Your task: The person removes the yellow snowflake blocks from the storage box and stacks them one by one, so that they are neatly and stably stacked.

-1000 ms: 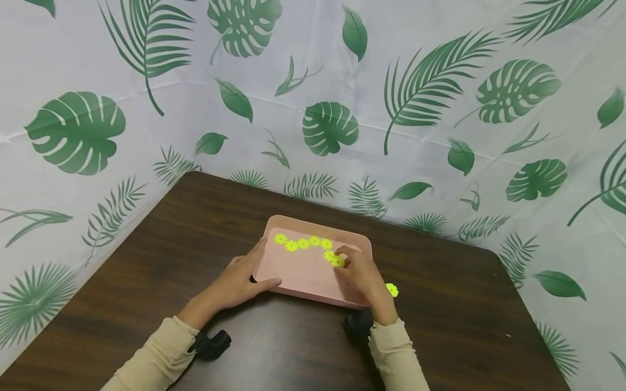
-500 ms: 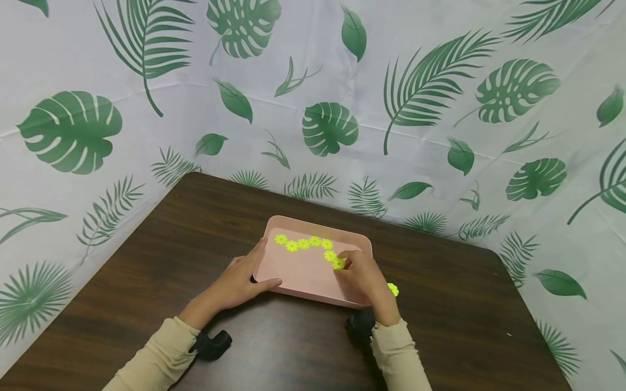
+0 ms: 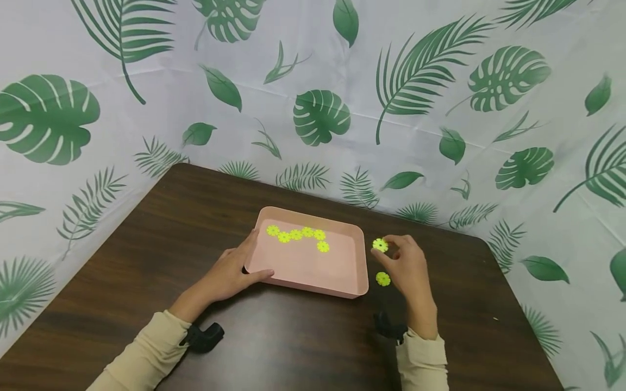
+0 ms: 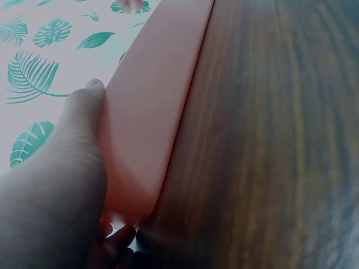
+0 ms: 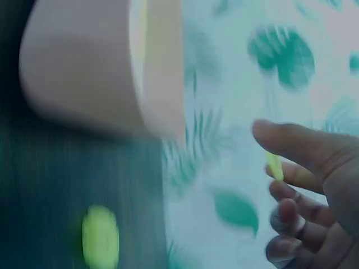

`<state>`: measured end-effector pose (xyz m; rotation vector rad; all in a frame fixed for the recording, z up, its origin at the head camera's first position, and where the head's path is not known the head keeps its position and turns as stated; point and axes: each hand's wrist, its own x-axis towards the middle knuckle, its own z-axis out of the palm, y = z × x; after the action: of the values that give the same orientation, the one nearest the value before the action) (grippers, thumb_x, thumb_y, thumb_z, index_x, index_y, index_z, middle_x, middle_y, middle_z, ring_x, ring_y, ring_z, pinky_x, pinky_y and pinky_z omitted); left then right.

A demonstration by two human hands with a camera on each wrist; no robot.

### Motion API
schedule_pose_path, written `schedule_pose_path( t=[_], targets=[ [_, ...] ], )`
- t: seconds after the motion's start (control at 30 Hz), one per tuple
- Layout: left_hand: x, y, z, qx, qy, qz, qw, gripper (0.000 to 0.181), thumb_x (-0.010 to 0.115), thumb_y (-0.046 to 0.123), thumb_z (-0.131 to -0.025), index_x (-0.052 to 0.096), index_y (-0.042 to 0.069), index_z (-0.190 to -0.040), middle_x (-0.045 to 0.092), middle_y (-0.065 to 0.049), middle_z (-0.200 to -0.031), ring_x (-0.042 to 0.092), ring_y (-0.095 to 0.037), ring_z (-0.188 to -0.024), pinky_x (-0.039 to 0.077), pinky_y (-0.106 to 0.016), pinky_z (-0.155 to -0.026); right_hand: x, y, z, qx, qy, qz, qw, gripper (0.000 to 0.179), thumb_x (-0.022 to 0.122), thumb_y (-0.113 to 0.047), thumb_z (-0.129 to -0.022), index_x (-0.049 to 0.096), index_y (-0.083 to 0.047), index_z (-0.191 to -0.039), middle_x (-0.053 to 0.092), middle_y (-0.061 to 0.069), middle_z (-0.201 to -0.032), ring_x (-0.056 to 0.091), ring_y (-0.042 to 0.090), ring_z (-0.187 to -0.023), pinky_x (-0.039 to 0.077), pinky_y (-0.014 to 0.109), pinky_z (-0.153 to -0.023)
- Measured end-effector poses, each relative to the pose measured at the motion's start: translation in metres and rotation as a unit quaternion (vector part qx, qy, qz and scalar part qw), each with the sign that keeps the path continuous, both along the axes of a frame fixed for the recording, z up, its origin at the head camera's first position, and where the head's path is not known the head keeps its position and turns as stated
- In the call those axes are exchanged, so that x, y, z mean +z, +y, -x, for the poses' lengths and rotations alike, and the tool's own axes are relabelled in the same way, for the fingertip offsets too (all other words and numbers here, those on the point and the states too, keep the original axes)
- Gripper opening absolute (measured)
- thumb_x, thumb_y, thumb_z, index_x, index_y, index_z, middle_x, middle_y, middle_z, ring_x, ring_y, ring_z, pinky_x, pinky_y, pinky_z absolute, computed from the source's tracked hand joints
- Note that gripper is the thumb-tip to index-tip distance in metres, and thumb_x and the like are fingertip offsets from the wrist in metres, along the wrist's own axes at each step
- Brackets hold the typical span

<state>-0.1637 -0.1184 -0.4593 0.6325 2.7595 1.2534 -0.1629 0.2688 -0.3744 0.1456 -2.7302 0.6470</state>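
Note:
A pink tray (image 3: 303, 263) stands on the table. Inside, several yellow flower-shaped pieces (image 3: 295, 234) form a wavy row across the back, bending down at its right end. My left hand (image 3: 231, 274) grips the tray's left front corner, thumb over the front rim and fingers along the left side; the left wrist view shows the thumb (image 4: 84, 106) at the rim. To the right of the tray, my right hand (image 3: 407, 266) pinches one yellow flower-shaped piece (image 3: 380, 245) between thumb and fingers, seen edge-on (image 5: 274, 166) in the right wrist view.
Another yellow flower-shaped piece (image 3: 383, 278) lies on the dark wooden table (image 3: 293, 336), just right of the tray and below my right hand. A white cloth with green leaves (image 3: 274, 108) hangs behind the table.
My right hand has moved out of the tray to the right, taking the flower-shaped piece from the row's end with it. My left hand keeps its grip; the head view has shifted slightly.

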Motion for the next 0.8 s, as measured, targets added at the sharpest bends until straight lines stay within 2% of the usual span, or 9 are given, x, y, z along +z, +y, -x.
schedule_pose_path(
  t=[0.1,0.2,0.37,0.5,0.8],
  targets=[
    [0.002,-0.001,0.001,-0.001,0.0,-0.003,1.0,0.107,0.068,0.057,-0.095,0.008,0.004,-0.166,0.014,-0.016,-0.171,0.033,-0.04,-0.15,0.02,-0.06,-0.117,-0.003,0.029,-0.006,-0.018,-0.048,0.01,0.9986,0.039,0.082,-0.022,-0.091,0.071,0.004,-0.118,0.066,0.022,-0.109,0.065,0.033,-0.082,0.055,0.047,-0.074],
    [0.003,-0.002,0.001,-0.001,-0.001,-0.001,1.0,0.107,0.067,0.058,-0.095,0.008,0.005,-0.166,0.013,-0.016,-0.172,0.032,-0.042,-0.15,0.019,-0.06,-0.118,-0.01,0.05,-0.008,-0.001,-0.115,0.028,0.993,0.038,0.08,-0.02,-0.092,0.071,0.005,-0.119,0.069,0.022,-0.11,0.069,0.035,-0.091,0.057,0.049,-0.077],
    [0.001,-0.001,0.0,0.0,-0.009,0.005,0.9999,0.108,0.066,0.06,-0.095,0.005,0.007,-0.167,0.011,-0.014,-0.172,0.028,-0.041,-0.153,0.018,-0.06,-0.118,-0.026,0.062,-0.007,0.042,-0.192,0.067,0.9782,0.031,0.084,-0.017,-0.088,0.074,0.003,-0.111,0.072,0.014,-0.101,0.067,0.023,-0.082,0.055,0.037,-0.071],
    [0.0,0.002,-0.001,-0.002,-0.008,0.008,0.9999,0.108,0.066,0.06,-0.095,0.006,0.007,-0.167,0.011,-0.015,-0.172,0.029,-0.041,-0.152,0.02,-0.061,-0.117,-0.033,0.064,-0.006,0.042,-0.211,0.068,0.9743,0.03,0.085,-0.019,-0.088,0.075,0.0,-0.109,0.072,0.012,-0.101,0.062,0.021,-0.08,0.053,0.034,-0.07],
    [0.0,0.003,-0.001,0.001,-0.009,0.01,0.9999,0.107,0.066,0.059,-0.096,0.006,0.007,-0.167,0.012,-0.016,-0.172,0.028,-0.04,-0.153,0.02,-0.063,-0.116,-0.038,0.066,-0.002,0.049,-0.207,0.04,0.9763,0.027,0.084,-0.019,-0.087,0.076,-0.003,-0.106,0.072,0.012,-0.102,0.064,0.024,-0.084,0.054,0.04,-0.076]
  ],
)
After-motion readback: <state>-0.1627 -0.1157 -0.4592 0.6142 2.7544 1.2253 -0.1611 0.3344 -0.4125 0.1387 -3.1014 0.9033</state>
